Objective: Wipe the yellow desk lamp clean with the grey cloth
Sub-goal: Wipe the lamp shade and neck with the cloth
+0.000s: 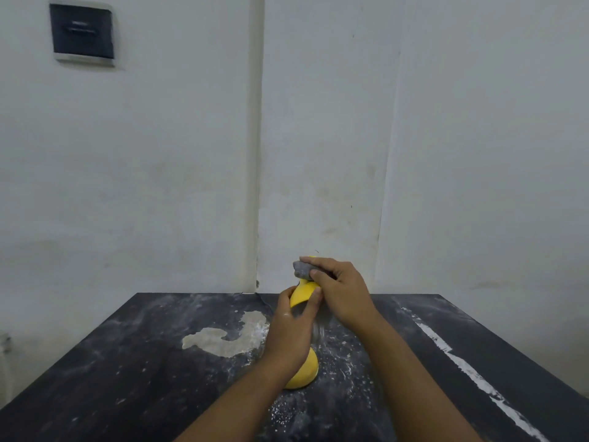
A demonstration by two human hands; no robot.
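- Both hands are busy: the left hand (294, 317) curls round the top part of the yellow desk lamp (306, 368).
- Up at the lamp's tip, the right hand (342, 291) pinches one bunched-up grey cloth (302, 270).
- One lamp, smooth with a round bottom, stands mid black table (95, 378).
- One pale powder patch (229, 336) and one white stripe (462, 365) mark the dusty top.
- One dark box (82, 31) hangs on the wall; its writing is too blurry to read.

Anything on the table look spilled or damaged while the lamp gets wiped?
Yes. The dark table is messy: a pale crusty patch lies left of the yellow lamp, white specks are scattered round its base, and a ragged white streak runs down the right side. No damage to the lamp shows.
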